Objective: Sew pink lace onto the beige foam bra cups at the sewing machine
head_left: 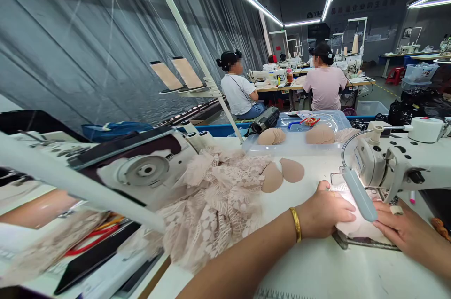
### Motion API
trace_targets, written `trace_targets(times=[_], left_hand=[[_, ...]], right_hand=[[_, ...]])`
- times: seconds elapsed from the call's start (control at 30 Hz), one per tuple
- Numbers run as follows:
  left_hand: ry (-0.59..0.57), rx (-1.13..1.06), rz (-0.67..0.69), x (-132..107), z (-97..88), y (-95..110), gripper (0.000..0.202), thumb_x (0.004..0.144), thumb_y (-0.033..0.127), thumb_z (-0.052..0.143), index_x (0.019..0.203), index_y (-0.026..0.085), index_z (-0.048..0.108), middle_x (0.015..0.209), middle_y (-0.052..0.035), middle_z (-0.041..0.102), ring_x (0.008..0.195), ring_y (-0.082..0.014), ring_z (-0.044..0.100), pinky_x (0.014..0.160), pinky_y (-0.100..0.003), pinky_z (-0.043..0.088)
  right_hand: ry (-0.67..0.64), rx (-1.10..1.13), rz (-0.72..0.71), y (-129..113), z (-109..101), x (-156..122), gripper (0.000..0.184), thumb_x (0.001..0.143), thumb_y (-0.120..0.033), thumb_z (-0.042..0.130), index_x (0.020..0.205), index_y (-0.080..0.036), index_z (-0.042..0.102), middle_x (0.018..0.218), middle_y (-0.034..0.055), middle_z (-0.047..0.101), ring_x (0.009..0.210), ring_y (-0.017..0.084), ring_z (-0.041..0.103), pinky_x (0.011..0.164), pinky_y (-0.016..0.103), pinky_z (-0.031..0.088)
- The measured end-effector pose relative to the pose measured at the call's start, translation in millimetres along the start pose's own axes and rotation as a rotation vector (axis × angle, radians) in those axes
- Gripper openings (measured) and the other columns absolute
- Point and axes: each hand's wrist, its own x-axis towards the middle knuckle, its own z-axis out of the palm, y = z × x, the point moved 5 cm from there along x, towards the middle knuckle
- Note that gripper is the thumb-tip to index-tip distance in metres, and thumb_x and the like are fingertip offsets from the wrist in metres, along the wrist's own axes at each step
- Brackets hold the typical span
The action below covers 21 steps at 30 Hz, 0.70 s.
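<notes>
My left hand (326, 212), with a gold bangle on its wrist, rests with curled fingers on a pale fabric piece (355, 228) under the head of a white sewing machine (398, 160). My right hand (400, 228) presses flat on the same piece from the right, fingers stretched out. The machine's grey lamp (357, 193) shines down between the two hands and hides the needle area. A heap of beige lace garments (214, 200) lies just left of my left forearm. Two tan foam cups (282, 174) sit beside the heap.
A clear plastic tray (299, 141) at the table's back holds more foam cups. Another sewing machine (141, 172) stands at left, with red-handled scissors (88, 240) near it. Two people sit with their backs turned at machines further off. Grey curtains hang along the left.
</notes>
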Motion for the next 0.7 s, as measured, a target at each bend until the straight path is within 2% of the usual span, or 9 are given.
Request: trace_targets(times=[0.1, 0.17, 0.27, 0.37, 0.47, 0.57, 0.7], left_hand=[[0.007, -0.11, -0.004, 1.6, 2.3, -6.2, 0.041, 0.077, 0.003, 0.063, 0.112, 0.023, 0.07, 0.132, -0.0047, 0.074, 0.111, -0.0286, 0.064, 0.083, -0.042, 0.028], [0.013, -0.139, -0.02, 2.3, 3.2, -9.8, 0.04, 0.079, 0.005, 0.062, 0.114, 0.023, 0.071, 0.134, -0.0053, 0.073, 0.116, -0.0299, 0.063, 0.087, -0.044, 0.029], [0.027, -0.141, -0.029, 2.7, 3.3, -12.2, 0.041, 0.084, 0.01, 0.06, 0.121, 0.025, 0.071, 0.132, -0.0057, 0.075, 0.117, -0.0296, 0.063, 0.091, -0.047, 0.029], [0.034, -0.141, -0.033, 2.7, 2.5, -13.2, 0.047, 0.087, 0.01, 0.058, 0.129, 0.029, 0.069, 0.138, -0.0041, 0.073, 0.121, -0.0281, 0.063, 0.095, -0.047, 0.028], [0.018, -0.119, -0.036, 2.8, 2.2, -14.0, 0.046, 0.086, 0.009, 0.061, 0.127, 0.029, 0.069, 0.142, -0.0025, 0.071, 0.126, -0.0273, 0.062, 0.095, -0.047, 0.028], [0.013, -0.109, -0.028, 2.8, 2.0, -14.6, 0.043, 0.085, 0.008, 0.062, 0.122, 0.027, 0.07, 0.142, -0.003, 0.071, 0.126, -0.0279, 0.062, 0.095, -0.046, 0.028], [0.018, -0.126, -0.045, 3.0, 4.8, -17.3, 0.034, 0.084, 0.006, 0.06, 0.109, 0.023, 0.074, 0.129, -0.0047, 0.077, 0.112, -0.0266, 0.067, 0.096, -0.048, 0.026]], right_hand=[[0.026, -0.134, -0.051, -3.5, 1.2, 3.0, 0.037, 0.106, -0.038, 0.05, 0.133, -0.041, 0.074, 0.115, 0.0028, 0.083, 0.096, 0.031, 0.072, 0.079, 0.046, 0.061], [0.044, -0.176, -0.061, -3.3, 0.2, 2.3, 0.038, 0.105, -0.038, 0.05, 0.137, -0.041, 0.072, 0.117, 0.0015, 0.082, 0.09, 0.03, 0.07, 0.076, 0.046, 0.06], [0.054, -0.191, -0.069, -3.5, -0.4, 0.9, 0.039, 0.105, -0.039, 0.052, 0.141, -0.042, 0.067, 0.122, -0.0002, 0.08, 0.089, 0.029, 0.068, 0.078, 0.046, 0.061], [0.062, -0.189, -0.07, -3.5, 0.0, 1.3, 0.04, 0.104, -0.038, 0.053, 0.142, -0.042, 0.066, 0.112, 0.0002, 0.082, 0.09, 0.029, 0.067, 0.081, 0.046, 0.061], [0.054, -0.201, -0.07, -1.9, 2.4, 2.3, 0.041, 0.105, -0.036, 0.051, 0.143, -0.04, 0.066, 0.108, 0.0013, 0.082, 0.09, 0.029, 0.068, 0.081, 0.046, 0.061], [0.052, -0.226, -0.07, 1.4, 6.0, 0.6, 0.038, 0.106, -0.039, 0.048, 0.137, -0.037, 0.07, 0.107, 0.0033, 0.082, 0.096, 0.032, 0.068, 0.083, 0.049, 0.061], [0.054, -0.204, -0.026, 7.1, 8.9, -4.8, 0.034, 0.107, -0.046, 0.048, 0.114, -0.037, 0.08, 0.095, 0.0055, 0.079, 0.106, 0.035, 0.069, 0.087, 0.051, 0.06]])
